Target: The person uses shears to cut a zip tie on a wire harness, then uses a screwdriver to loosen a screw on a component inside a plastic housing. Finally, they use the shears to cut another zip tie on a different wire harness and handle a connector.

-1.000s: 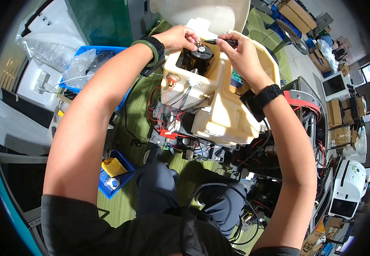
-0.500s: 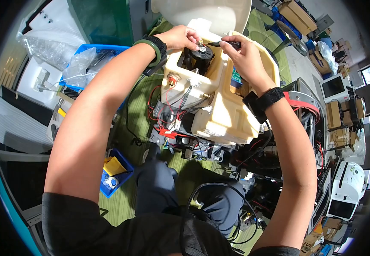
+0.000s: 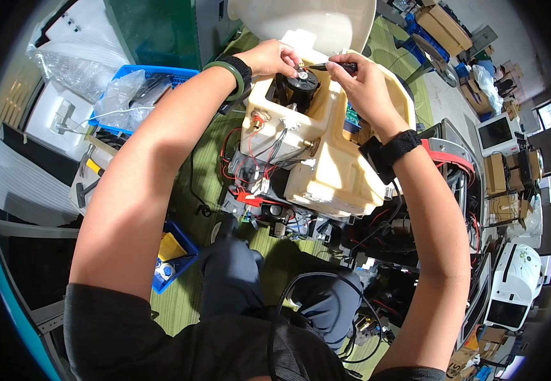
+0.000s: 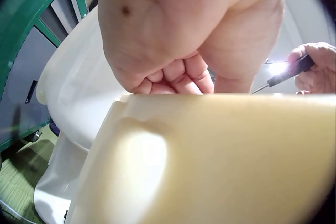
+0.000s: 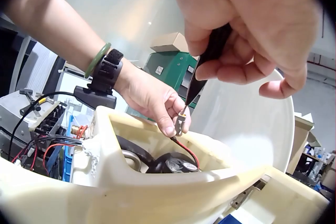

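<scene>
Between thumb and fingers, my left hand [image 3: 268,58] pinches a small wire connector [image 5: 180,124]. A red and a black wire [image 5: 190,149] lead from it down to a round black pump-like unit [image 3: 302,81] inside the cream plastic housing [image 3: 326,184]. From the right, my right hand [image 3: 365,79] grips a slim black screwdriver [image 5: 202,66] with a thin metal tip, which meets the connector's upper end in the right wrist view. The housing's wall hides my left fingertips in the left wrist view, where the screwdriver's shaft [image 4: 259,89] shows at the right.
A pale lid-like shell [image 3: 307,19] stands behind the housing. Loose wiring [image 3: 256,171] hangs at its front. On the left are a blue crate [image 3: 126,73] with plastic bags and a small blue bin [image 3: 186,254]. Dark machine parts with a red strip [image 3: 450,155] lie right.
Both hands keep their holds beside the pump-like unit. The screwdriver has come slightly left and down, its tip now at the connector. The view has shifted a little.
</scene>
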Action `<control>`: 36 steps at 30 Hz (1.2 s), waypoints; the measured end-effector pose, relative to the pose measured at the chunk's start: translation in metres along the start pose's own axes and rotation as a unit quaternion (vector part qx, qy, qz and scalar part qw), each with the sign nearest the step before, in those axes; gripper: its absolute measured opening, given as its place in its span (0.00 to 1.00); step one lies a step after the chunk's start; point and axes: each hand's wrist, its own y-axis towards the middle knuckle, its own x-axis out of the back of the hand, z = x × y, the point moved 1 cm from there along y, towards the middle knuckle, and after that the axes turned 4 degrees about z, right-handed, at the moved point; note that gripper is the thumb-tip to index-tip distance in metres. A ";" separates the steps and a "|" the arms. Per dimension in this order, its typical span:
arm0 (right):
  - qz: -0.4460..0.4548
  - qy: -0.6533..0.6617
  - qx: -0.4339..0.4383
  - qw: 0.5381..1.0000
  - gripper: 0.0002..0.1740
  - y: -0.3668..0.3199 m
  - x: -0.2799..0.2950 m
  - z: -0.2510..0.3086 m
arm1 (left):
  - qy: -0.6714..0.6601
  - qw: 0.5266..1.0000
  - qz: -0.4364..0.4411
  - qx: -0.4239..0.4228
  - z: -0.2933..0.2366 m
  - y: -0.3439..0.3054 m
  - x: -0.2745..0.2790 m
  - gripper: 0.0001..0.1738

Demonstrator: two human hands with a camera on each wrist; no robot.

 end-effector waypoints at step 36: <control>0.016 -0.055 0.001 0.998 0.19 0.001 -0.003 0.013 | 0.025 1.000 0.008 -0.004 -0.004 -0.004 0.000 0.14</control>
